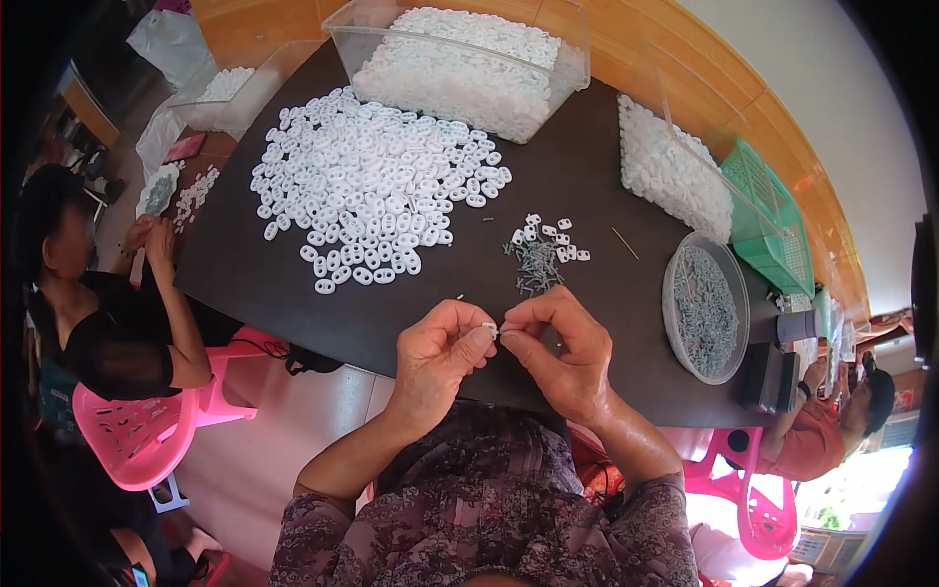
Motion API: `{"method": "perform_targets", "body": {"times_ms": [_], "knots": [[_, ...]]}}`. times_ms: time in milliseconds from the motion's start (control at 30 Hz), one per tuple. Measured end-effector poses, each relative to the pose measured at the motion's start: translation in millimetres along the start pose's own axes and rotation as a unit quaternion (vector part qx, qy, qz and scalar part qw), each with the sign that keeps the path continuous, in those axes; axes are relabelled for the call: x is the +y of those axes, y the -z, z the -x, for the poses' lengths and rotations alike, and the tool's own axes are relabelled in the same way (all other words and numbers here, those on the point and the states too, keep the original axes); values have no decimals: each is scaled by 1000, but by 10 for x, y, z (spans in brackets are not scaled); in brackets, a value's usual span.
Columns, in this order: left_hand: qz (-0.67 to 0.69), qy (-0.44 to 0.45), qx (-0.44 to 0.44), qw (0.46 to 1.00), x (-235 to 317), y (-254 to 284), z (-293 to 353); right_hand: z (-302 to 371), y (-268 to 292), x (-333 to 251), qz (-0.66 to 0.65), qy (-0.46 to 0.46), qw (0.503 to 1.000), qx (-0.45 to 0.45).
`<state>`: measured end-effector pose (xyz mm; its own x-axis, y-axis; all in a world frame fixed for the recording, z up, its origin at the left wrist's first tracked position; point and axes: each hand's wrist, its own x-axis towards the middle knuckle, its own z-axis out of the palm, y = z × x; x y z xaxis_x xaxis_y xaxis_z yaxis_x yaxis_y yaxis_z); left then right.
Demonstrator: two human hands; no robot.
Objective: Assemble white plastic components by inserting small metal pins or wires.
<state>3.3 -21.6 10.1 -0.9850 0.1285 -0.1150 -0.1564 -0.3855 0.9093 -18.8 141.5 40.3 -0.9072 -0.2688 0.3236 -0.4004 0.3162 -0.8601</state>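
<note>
My left hand (437,360) pinches a small white plastic piece (491,330) between thumb and fingertips, above the table's near edge. My right hand (565,354) is closed in a pinch right beside that piece; whatever its fingertips hold is too small to make out. Just beyond my hands lies a little heap of grey screws (534,268). Several small white pieces (565,240) are scattered along its far and right sides. Farther left spreads a large pile of white oval two-hole pieces (367,181).
A clear bin (543,115) and a second bin (675,181) hold white pieces. Right of me sit a round tub (671,318) of grey screws, a green basket (758,191) and a thin stick (624,243). One person (117,293) works at left, another (817,430) at right.
</note>
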Motion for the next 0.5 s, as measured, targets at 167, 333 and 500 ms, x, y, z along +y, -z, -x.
{"method": "perform_targets", "body": {"times_ms": [167, 333, 500], "knots": [[2, -23, -6, 1000, -48, -2, 18, -1, -4, 8, 0, 11, 1000, -3], [-48, -62, 17, 997, -104, -23, 52, -6, -23, 3, 5, 12, 1000, -8], [-215, -198, 59, 954, -246, -3, 18, 20, -98, 22, 12, -2, 1000, 0]]}}
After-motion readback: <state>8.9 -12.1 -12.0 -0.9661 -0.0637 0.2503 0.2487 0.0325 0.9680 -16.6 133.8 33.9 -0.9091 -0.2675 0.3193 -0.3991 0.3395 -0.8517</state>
